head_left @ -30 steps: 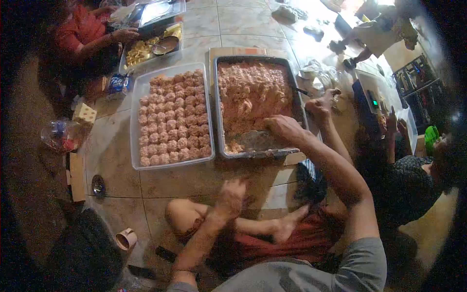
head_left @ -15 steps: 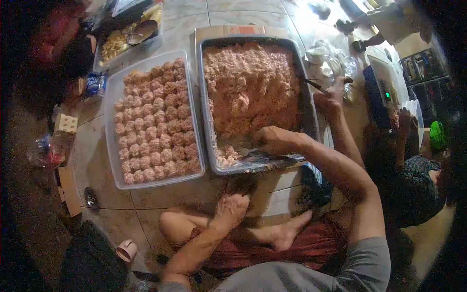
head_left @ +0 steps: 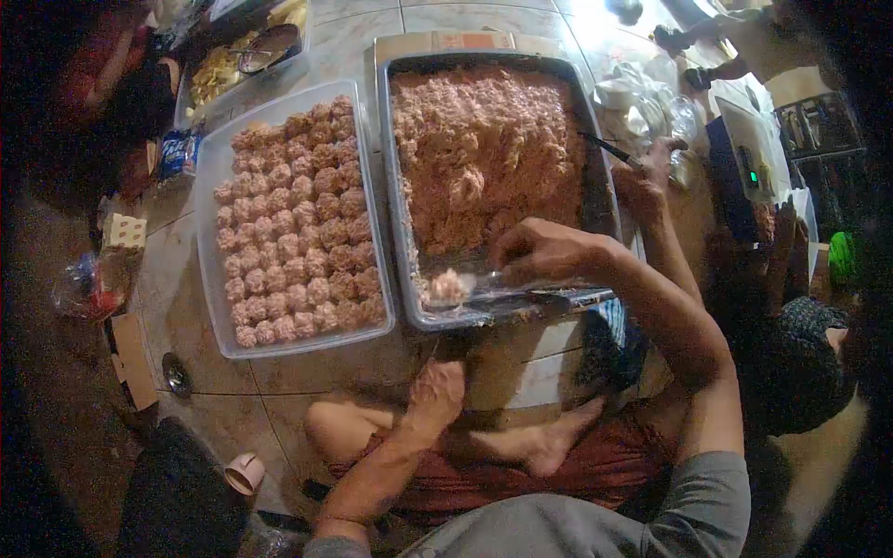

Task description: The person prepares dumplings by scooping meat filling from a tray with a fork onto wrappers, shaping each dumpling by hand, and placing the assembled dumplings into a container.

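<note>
A deep dark-rimmed tub [head_left: 605,200] holds a thick pinkish-brown mixture [head_left: 484,139]. At its near side, my right hand [head_left: 532,251] is closed on a spoon [head_left: 484,279] that is partly hidden and blurred, with a pale clump [head_left: 447,287] of mixture at its far end. My left hand [head_left: 435,391] is closed in front of the tub, above my crossed legs; a thin, unclear object seems to stick out of it. Left of the tub stands a clear plastic container [head_left: 206,242] with rows of rough round balls [head_left: 298,223] of the mixture.
Another person's hand [head_left: 651,172] holds a dark-handled utensil [head_left: 609,147] at the tub's right rim. A scale with a green display [head_left: 753,177] stands at the right. Further back left is a food container [head_left: 302,60]. A pink cup [head_left: 245,473] lies on the tiled floor.
My right hand has risen slightly, and the spoon's clump shows more plainly at the tub's near left corner. My left hand has shifted slightly left. The other person's hand has moved slightly right.
</note>
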The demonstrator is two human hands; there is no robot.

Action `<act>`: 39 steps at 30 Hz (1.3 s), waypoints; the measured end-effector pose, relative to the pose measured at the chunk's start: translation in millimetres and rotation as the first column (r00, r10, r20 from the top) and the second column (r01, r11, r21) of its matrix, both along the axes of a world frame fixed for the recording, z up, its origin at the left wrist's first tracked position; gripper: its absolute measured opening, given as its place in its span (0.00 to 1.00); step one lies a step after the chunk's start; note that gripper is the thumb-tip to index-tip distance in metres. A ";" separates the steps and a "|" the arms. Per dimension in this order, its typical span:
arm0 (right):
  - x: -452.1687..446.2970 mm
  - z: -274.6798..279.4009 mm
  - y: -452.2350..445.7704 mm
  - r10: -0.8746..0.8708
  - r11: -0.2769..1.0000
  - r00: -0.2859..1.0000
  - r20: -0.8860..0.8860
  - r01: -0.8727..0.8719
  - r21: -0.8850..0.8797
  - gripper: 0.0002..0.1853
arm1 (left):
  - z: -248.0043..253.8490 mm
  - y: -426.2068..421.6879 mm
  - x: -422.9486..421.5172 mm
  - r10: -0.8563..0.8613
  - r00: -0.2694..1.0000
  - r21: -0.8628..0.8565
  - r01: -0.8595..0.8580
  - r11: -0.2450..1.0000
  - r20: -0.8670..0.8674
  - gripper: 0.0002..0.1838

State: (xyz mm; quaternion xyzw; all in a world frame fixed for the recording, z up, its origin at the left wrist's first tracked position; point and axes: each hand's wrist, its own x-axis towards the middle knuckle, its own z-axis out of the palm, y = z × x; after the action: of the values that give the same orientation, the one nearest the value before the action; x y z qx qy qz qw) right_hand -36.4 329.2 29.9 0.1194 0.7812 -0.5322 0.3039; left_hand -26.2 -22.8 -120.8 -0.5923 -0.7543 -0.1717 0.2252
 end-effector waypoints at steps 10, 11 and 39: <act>18.5 -93.0 17.8 0.328 0.933 0.801 -0.501 -0.192 0.303 0.17 | 93.7 51.0 -35.7 -0.164 0.422 0.019 0.328 0.945 0.892 0.19; 1.8 -40.0 -0.3 0.279 0.883 0.931 -0.236 -0.152 0.444 0.16 | 93.9 50.7 -35.1 -0.205 0.315 0.083 0.360 0.929 0.926 0.22; 0.0 -58.0 -24.2 0.093 0.882 0.988 -0.122 -0.025 0.471 0.13 | 116.4 60.9 -42.4 0.191 -0.386 0.010 0.463 0.886 0.902 0.25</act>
State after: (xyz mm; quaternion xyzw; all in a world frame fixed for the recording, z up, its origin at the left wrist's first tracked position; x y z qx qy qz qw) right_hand -36.5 304.9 -28.1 0.1272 0.9091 -0.3256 0.2265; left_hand -68.6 38.1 -4.4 -0.3090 -0.5314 -0.4551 -0.6442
